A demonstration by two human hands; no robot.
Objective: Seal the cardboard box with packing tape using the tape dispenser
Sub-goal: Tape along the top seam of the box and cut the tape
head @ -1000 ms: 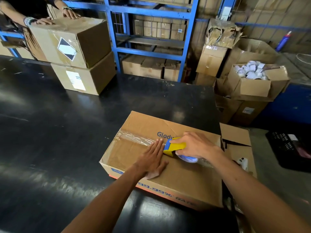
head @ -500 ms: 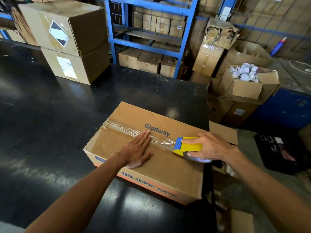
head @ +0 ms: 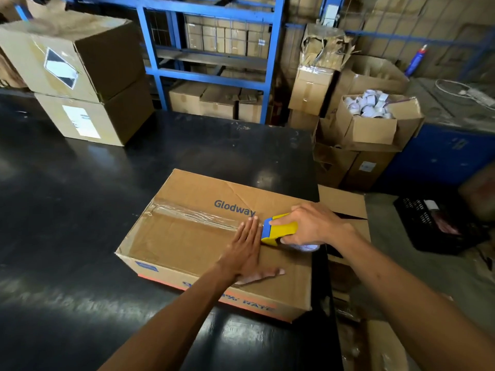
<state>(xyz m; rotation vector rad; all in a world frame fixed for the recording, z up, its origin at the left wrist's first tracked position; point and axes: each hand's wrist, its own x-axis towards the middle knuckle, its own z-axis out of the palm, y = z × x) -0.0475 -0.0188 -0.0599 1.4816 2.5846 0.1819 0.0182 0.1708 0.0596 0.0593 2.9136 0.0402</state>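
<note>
Dispenser (head: 281, 229) in right hand (head: 312, 223) lies along seam, blue nose pointing left.

Tape dispenser (head: 281, 229) — yellow, blue.

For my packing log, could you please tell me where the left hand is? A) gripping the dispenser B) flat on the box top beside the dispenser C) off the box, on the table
B: the left hand lies flat on the cardboard box, fingertips beside the tape dispenser, which the right hand holds.
</note>
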